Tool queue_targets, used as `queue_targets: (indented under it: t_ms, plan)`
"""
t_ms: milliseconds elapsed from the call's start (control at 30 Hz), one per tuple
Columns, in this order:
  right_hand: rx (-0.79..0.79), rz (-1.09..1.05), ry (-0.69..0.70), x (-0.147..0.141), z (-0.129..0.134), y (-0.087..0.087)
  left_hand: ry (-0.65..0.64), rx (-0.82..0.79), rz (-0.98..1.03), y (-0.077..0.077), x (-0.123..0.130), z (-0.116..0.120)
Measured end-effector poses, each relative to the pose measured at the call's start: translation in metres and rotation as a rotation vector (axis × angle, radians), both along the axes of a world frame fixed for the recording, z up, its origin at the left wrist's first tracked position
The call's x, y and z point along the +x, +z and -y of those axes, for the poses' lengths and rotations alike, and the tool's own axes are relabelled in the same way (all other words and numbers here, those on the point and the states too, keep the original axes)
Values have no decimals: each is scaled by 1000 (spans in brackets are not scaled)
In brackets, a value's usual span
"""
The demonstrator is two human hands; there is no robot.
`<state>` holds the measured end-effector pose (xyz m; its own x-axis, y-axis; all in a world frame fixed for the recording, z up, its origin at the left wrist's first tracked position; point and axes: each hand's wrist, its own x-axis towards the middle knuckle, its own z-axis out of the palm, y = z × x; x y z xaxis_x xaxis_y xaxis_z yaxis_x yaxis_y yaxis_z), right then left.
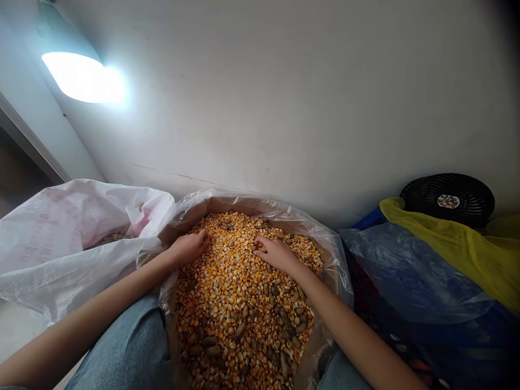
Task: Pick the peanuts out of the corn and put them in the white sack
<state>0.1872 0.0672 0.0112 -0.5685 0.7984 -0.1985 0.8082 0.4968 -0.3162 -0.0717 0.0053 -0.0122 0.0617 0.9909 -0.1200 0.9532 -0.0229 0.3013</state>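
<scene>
Yellow-orange corn kernels [227, 265] lie under both hands. Left hand [188, 247]: over the far left of the heap, fingers bent and close together, tips down at the grain; cannot tell whether anything is pinched. Right hand [276, 254]: over the far right part, fingers curled, narrow gap to the thumb; cannot tell whether a kernel sits in it. Hands well apart, corn between them.

Unshelled peanuts [213, 351] mixed through the corn, thicker at the near left and near right, a few at the far edge. All of it inside a clear plastic liner [343, 271], its rim standing up around the heap, brown layer within.

Denim-covered knee [134, 346] at near left of the liner; more denim at near right. Left: white woven sack [44, 233], pink marks, mouth open, pale contents [117, 234] too small to name. Right: translucent plastic sheet [418, 276], yellow cloth [455, 249], black fan-like grille [467, 201]. Far: pale wall [284, 108]. Lit lamp [77, 76], far left, high.
</scene>
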Motion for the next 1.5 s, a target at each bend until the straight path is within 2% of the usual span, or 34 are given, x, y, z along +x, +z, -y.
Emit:
queue_targets:
  t_ms: [67,133,200,267,333,367,433,500,567,633,733,800,867,1033,1133,1233,1333,1433,1500]
  plan:
    - [-19,-65,-12,0,0,-3,77,33,227,3,-1,0]
    - [-107,-185,-63,0,-1,-3,198,36,581,9,-2,0]
    - [-291,-412,-151,2,-3,-1,307,-58,1006,17,-4,0]
    - [-517,-740,-233,4,-5,4,349,-209,1390,26,-7,1]
    - [-727,-1031,-290,6,-8,9,340,-314,1639,33,-12,3]
    - [-803,-1126,-319,7,-9,11,335,-334,1702,35,-14,3]
    - [-881,-1196,-380,7,-10,12,335,-314,1697,36,-16,4]
    - [-851,-1146,-421,6,-10,8,340,-209,1498,32,-15,4]
    - [-716,-995,-417,3,-7,4,323,-32,1104,25,-14,3]
    - [-497,-758,-342,0,-3,0,267,126,639,16,-14,2]
    - [-201,-367,-135,-6,5,-1,167,149,145,5,-15,1]
    - [-86,-198,-14,-10,9,1,112,82,-13,1,-16,0]
    - [-21,-116,67,-13,12,1,67,45,-93,-2,-16,-1]
    - [12,-30,102,-16,15,-3,26,39,-157,-6,-14,-2]
    - [-32,-70,27,-17,14,-6,32,64,-97,-7,-15,-2]
    - [-185,-285,-129,-14,10,-5,99,95,184,-3,-13,-1]
    - [-490,-741,-296,-9,2,-1,212,19,708,7,-9,0]
    - [-764,-1197,-407,0,-6,4,246,-229,1303,21,-7,3]
    - [-877,-1368,-444,5,-10,8,249,-337,1600,28,-9,3]
